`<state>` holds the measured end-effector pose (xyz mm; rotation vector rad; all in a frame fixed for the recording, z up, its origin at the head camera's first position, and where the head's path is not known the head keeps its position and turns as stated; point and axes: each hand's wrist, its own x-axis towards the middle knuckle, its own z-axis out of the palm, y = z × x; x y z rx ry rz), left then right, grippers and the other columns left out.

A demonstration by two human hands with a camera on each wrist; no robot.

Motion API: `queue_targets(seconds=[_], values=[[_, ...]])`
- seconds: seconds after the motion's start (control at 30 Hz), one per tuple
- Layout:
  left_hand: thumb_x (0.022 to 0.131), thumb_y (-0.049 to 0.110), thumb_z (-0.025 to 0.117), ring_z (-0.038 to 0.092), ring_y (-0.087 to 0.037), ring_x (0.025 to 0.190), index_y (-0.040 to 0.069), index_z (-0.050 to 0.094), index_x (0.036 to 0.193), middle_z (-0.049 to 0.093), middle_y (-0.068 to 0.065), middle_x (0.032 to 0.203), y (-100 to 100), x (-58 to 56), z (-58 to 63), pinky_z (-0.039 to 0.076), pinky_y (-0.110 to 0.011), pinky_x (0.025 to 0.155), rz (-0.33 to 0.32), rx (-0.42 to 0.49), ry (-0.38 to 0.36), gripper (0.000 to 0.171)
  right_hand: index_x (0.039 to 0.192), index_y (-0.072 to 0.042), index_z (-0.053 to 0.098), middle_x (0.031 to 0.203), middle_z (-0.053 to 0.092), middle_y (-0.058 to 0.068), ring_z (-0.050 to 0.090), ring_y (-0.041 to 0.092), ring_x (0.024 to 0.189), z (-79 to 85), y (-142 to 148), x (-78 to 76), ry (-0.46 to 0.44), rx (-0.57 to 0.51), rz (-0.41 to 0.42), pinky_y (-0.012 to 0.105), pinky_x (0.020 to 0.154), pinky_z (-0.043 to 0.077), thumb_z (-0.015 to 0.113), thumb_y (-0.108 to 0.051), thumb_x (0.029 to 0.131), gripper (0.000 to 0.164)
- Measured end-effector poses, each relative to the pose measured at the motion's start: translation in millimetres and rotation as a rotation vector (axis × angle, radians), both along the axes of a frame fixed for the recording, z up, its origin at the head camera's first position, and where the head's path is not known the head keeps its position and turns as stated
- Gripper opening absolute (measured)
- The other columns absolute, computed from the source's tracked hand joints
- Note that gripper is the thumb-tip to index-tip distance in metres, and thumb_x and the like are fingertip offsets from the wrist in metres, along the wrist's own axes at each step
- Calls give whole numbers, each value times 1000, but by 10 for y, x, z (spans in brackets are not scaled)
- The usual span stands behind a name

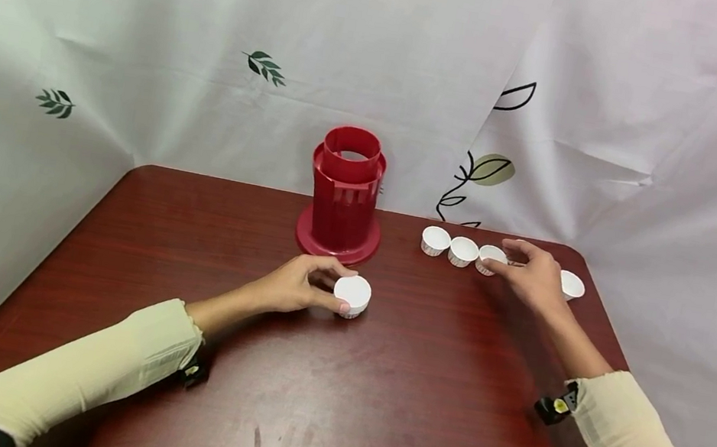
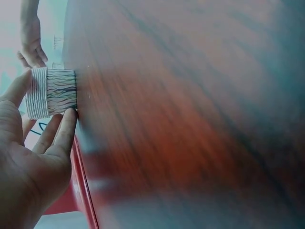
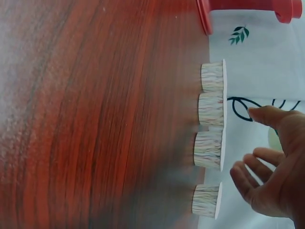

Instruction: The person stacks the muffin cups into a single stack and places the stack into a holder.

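Note:
My left hand (image 1: 296,288) grips a stack of nested white paper cups (image 1: 351,296) between thumb and fingers, in front of the red holder. In the left wrist view the stack (image 2: 51,93) shows many rims close together at its upper end and a streaky patterned side; its base is at the tabletop. My right hand (image 1: 534,277) is over a row of single paper cups (image 1: 463,251) at the back right, thumb and fingers apart. The right wrist view shows that hand (image 3: 271,167) just above the cups (image 3: 208,149), holding nothing. In the head view it partly hides the row.
A red cylindrical holder (image 1: 342,213) with a round base stands at the back middle of the dark wooden table (image 1: 338,406). One cup (image 1: 572,285) sits at the row's right end, near the table's edge. White printed cloth (image 1: 222,18) hangs behind and beside the table.

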<state>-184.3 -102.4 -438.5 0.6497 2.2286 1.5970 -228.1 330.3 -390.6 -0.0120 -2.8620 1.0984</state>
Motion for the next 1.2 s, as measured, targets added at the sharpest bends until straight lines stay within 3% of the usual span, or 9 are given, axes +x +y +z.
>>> queue_targets(seconds=[0.17,0.27,0.77,0.97,1.2], values=[[90,13,96,82,-21,112,13,80,131,80,-8,141,5,4,18,64,-25,94,-6,7,8,44,148,2,69,139,76,30,73,44,133,-35,24,-33,-1,63,-8,48,108,58,91,-39,96,71],[90,12,96,82,-21,111,12,81,130,80,-8,142,8,1,22,64,-25,93,-7,10,9,43,149,4,67,141,75,32,72,45,134,-70,48,-58,-20,79,-2,58,114,56,92,-42,94,75],[90,13,96,81,-22,109,12,81,131,82,-8,138,-17,2,2,64,-26,93,-1,7,24,44,161,5,55,154,66,33,66,48,143,-135,30,-114,-121,83,-5,63,121,51,92,-45,94,91],[89,9,96,82,-24,112,11,81,130,80,-8,142,-24,-8,-15,64,-26,96,-2,23,21,43,160,3,57,156,65,31,64,47,145,-169,23,-151,-108,105,-13,64,121,50,91,-49,93,92],[88,11,97,82,-22,108,10,82,133,83,-10,133,-7,-20,-30,65,-25,92,5,34,25,47,157,5,60,157,64,31,63,48,144,-227,32,-175,-89,81,-36,63,121,49,91,-46,94,87]])
